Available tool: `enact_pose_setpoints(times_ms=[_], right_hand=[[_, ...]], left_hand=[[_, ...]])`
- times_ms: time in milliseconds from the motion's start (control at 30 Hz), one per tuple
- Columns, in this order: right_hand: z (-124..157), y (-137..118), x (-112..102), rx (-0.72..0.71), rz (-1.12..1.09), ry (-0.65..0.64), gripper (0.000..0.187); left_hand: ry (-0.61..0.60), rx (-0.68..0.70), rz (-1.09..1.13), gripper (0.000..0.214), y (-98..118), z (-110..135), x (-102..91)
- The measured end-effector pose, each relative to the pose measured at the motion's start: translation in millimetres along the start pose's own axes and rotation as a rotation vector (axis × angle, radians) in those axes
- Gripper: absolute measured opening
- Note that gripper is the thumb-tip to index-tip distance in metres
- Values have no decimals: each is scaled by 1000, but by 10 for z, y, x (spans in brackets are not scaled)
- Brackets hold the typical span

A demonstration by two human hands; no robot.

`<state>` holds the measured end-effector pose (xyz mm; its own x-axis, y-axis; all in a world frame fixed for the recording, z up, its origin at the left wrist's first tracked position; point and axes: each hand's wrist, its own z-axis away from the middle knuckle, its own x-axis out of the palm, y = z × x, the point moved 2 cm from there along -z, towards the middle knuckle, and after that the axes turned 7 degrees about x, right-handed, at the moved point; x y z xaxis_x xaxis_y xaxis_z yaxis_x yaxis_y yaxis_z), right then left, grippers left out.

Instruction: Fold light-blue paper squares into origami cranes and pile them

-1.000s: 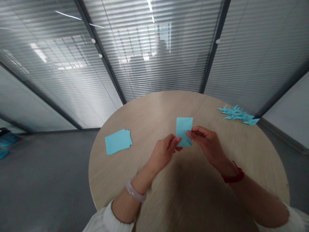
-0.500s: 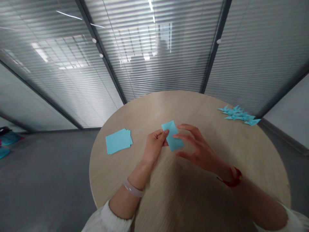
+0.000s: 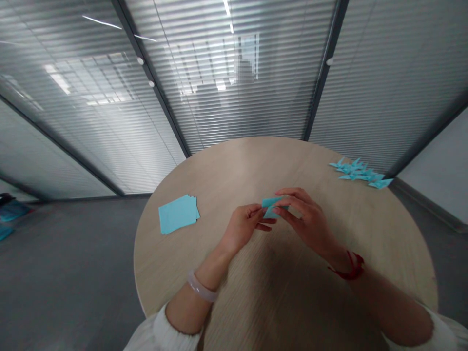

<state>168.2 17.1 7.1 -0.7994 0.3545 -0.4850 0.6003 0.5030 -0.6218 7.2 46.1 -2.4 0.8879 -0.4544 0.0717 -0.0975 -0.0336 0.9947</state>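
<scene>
Above the middle of the round wooden table [image 3: 226, 165], both of my hands pinch one folded light-blue paper [image 3: 270, 203]. My left hand [image 3: 244, 226] grips its near left corner between thumb and fingers. My right hand [image 3: 305, 219] closes over its right part, fingers curled on top, so most of the sheet is hidden. The paper now looks small and lies almost flat. A pale bangle sits on my left wrist and a red cord on my right.
A stack of flat light-blue paper sheets [image 3: 178, 214] lies on the table's left side. Several folded blue paper figures [image 3: 360, 172] are gathered at the far right edge. Glass walls with blinds stand behind the table; grey floor surrounds it.
The paper went from upright to tilted to nearly flat and looks smaller. My right hand came back down onto it, and both hands shifted slightly toward the table's middle.
</scene>
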Motion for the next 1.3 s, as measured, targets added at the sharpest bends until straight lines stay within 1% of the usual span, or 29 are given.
enact_pose_setpoints(times_ms=[100, 233, 300, 367, 533, 667, 867, 1100, 1200, 1300], right_hand=[[-10, 54, 8, 97, -67, 12, 18], [-5, 76, 28, 256, -153, -68, 18], [-1, 68, 27, 313, -155, -70, 18], [0, 59, 24, 337, -162, -53, 19], [0, 75, 31, 346, -214, -39, 21], [2, 89, 30, 363, -249, -7, 25], [-8, 40, 15, 345, -202, -78, 21], [-9, 60, 14, 354, -200, -80, 21], [-11, 62, 15, 330, -194, -81, 22], [-13, 29, 16, 240, -162, -99, 23]], left_hand=[[-31, 11, -5, 42, 9, 21, 30], [-63, 35, -10, 49, 21, 30, 57], [-80, 44, -33, 43, 19, 27, 67], [-92, 45, -56, 36, 11, 25, 76], [-102, 51, -78, 23, -7, 33, 89], [-88, 47, -112, 20, -19, 36, 83], [-84, 54, -172, 15, -43, 38, 65], [-107, 87, -195, 14, -45, 39, 66], [-116, 91, -233, 15, -58, 39, 55], [-131, 83, -264, 16, -85, 43, 56]])
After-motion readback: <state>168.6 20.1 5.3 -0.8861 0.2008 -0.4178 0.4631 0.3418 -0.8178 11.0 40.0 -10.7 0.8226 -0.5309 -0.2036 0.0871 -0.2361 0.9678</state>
